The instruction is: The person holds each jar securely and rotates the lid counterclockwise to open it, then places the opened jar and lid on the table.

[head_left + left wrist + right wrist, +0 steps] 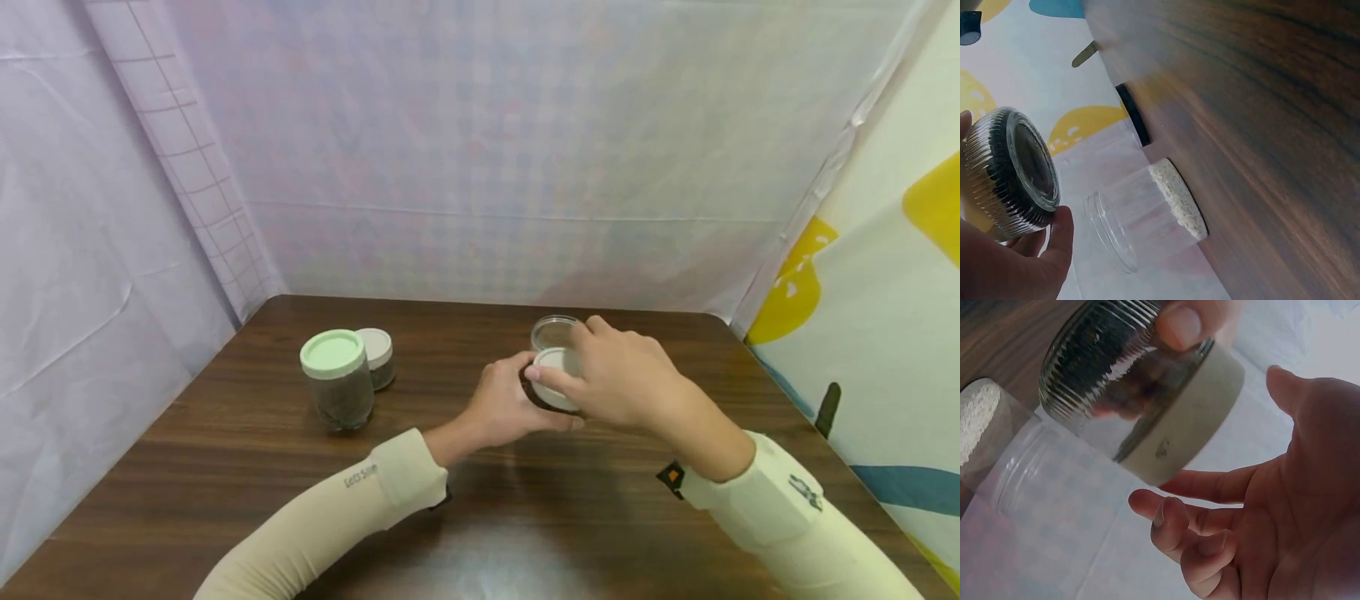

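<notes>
My left hand (pixel 501 406) grips a ribbed glass jar (pixel 999 172) with dark contents, tilted above the table. A white screw lid (pixel 1191 425) sits on that jar. Over the lid is my right hand (pixel 630 375). In the right wrist view its thumb stands apart from the lid and the fingers are loosely bent, with fingertips close to the lid's edge; whether they touch it I cannot tell. Just behind both hands stands a clear jar (pixel 553 328) without a lid. White grainy stuff (pixel 1179 200) lies in its bottom.
At the left of the brown wooden table (pixel 225 433) stands a tall jar with a green lid (pixel 333 354) and dark contents. A shorter jar with a white lid (pixel 377 343) is just behind it. Pale sheets (pixel 480 150) hang around the table's back and sides.
</notes>
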Motion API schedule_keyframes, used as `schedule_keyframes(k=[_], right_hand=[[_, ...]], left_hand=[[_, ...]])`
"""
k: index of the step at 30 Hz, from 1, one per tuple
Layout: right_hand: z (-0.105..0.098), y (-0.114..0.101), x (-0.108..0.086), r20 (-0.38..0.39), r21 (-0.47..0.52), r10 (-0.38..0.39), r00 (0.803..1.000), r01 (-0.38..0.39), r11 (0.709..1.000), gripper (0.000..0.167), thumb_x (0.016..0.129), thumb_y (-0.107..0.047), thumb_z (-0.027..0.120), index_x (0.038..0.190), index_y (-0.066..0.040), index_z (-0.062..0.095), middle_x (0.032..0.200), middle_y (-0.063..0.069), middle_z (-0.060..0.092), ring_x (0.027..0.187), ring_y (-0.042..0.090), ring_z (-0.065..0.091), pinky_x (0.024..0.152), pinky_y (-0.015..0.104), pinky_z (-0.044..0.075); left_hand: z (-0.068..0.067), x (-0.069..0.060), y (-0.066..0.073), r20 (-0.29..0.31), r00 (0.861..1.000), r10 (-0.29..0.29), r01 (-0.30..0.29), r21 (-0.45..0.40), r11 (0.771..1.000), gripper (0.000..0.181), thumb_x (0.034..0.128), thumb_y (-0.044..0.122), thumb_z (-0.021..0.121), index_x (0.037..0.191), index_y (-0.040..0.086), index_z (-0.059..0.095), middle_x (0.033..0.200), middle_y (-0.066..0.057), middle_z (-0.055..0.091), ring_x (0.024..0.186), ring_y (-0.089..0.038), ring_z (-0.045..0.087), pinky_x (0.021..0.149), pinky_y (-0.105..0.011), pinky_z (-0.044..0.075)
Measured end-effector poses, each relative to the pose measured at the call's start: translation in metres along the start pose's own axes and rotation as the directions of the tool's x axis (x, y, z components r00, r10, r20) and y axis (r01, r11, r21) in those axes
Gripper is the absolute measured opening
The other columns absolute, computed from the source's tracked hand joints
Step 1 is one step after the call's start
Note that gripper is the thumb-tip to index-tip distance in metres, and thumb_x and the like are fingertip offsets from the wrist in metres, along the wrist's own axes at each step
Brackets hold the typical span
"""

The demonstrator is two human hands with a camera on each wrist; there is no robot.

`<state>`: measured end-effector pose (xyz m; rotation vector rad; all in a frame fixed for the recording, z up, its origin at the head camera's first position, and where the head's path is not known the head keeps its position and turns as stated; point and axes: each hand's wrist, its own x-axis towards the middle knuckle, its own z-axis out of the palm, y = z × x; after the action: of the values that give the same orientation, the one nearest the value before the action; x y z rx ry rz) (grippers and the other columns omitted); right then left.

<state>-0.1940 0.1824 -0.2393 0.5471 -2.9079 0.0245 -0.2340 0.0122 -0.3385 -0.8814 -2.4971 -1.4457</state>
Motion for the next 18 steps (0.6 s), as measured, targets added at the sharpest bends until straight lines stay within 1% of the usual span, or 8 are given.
schedule_keyframes(k=[5,7,9,14,18], right_hand=[[0.004,-0.003,0.003,-0.001,-0.009,-0.03,1.0,0.03,1.0,0.076,0.09,-0.073,0.054,0.12,-0.004,0.064,0.103,0.012,0.062,0.07,0.022,0.057,0.059,0.043,0.052],[0.004,-0.002,0.003,0.01,-0.007,-0.044,0.999,0.044,0.999,0.071,0.091,-0.069,0.057,0.118,-0.004,0.064,0.103,0.012,0.061,0.07,0.022,0.057,0.059,0.042,0.052],[0.004,-0.001,0.003,0.025,0.005,-0.058,0.998,0.058,0.998,0.069,0.091,-0.067,0.059,0.12,-0.004,0.064,0.104,0.012,0.061,0.071,0.021,0.057,0.059,0.041,0.051],[0.002,0.004,0.004,0.075,0.036,-0.105,0.992,0.102,0.994,0.068,0.093,-0.062,0.06,0.13,-0.006,0.06,0.116,0.014,0.061,0.075,0.019,0.059,0.062,0.039,0.051],[0.0,0.008,0.005,0.121,0.06,-0.172,0.978,0.166,0.984,0.063,0.094,-0.056,0.063,0.137,-0.012,0.058,0.131,0.011,0.056,0.083,0.019,0.062,0.068,0.037,0.053]], left_hand=[[0.001,-0.001,0.0,0.008,1.0,-0.018,0.018,-0.003,1.0,0.071,0.0647,0.047,0.094,0.122,0.02,0.065,0.107,0.009,0.073,0.093,-0.003,0.068,0.078,-0.022,0.056],[0.002,-0.001,0.0,0.011,1.0,-0.024,0.024,-0.012,1.0,0.071,0.0638,0.047,0.095,0.122,0.02,0.064,0.107,0.009,0.073,0.092,-0.003,0.068,0.078,-0.022,0.056],[0.003,0.0,0.0,0.009,1.0,-0.021,0.022,-0.009,1.0,0.072,0.063,0.048,0.095,0.121,0.02,0.064,0.106,0.01,0.073,0.093,-0.002,0.068,0.078,-0.021,0.056],[0.003,0.001,0.0,0.013,1.0,-0.011,0.011,-0.003,1.0,0.073,0.0634,0.048,0.095,0.123,0.02,0.064,0.109,0.011,0.073,0.096,-0.001,0.068,0.08,-0.022,0.056],[0.002,0.0,-0.001,0.028,0.999,-0.018,0.019,-0.011,1.0,0.078,0.0641,0.049,0.094,0.129,0.021,0.062,0.117,0.009,0.071,0.101,-0.003,0.067,0.084,-0.023,0.056]])
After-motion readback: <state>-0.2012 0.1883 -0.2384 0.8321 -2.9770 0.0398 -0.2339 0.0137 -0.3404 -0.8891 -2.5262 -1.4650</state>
